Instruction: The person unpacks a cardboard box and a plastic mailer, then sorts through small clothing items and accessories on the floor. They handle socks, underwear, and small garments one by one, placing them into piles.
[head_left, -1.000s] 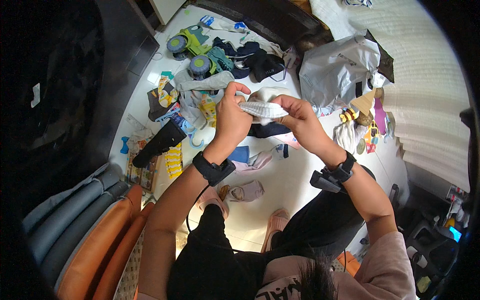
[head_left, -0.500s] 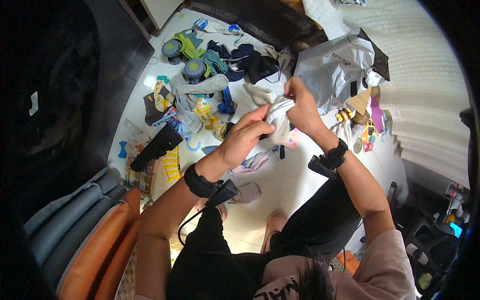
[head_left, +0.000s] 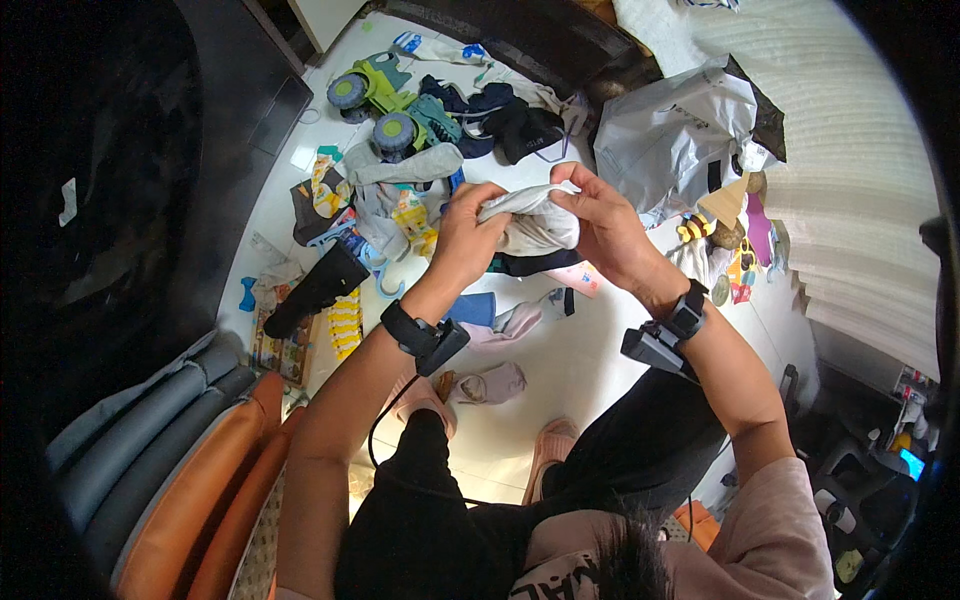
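Above the littered floor I hold a pale grey-white sock (head_left: 540, 225), bunched and stretched between my two hands. My left hand (head_left: 464, 240) pinches its left edge, thumb on top. At the other end, the fingers and thumb of my right hand (head_left: 612, 232) grip the upper right edge. Just beyond it lies a black cap (head_left: 522, 130). Below the sock, nearer my feet, are a blue folded cloth (head_left: 472, 309), a pink piece of clothing (head_left: 512, 328) and a pale pinkish sock (head_left: 490, 384).
A green toy truck (head_left: 375, 100) stands at the far left among scattered socks and clothes. A grey plastic bag (head_left: 675, 130) lies at the far right, near a bee toy (head_left: 695, 229). A black boot-like object (head_left: 318, 288) lies left. Orange and grey cushions (head_left: 200, 480) stand lower left.
My left hand has moved up and left and now grips the sock's edge. The right hand has turned and come slightly down. The sock is spread wider between them.
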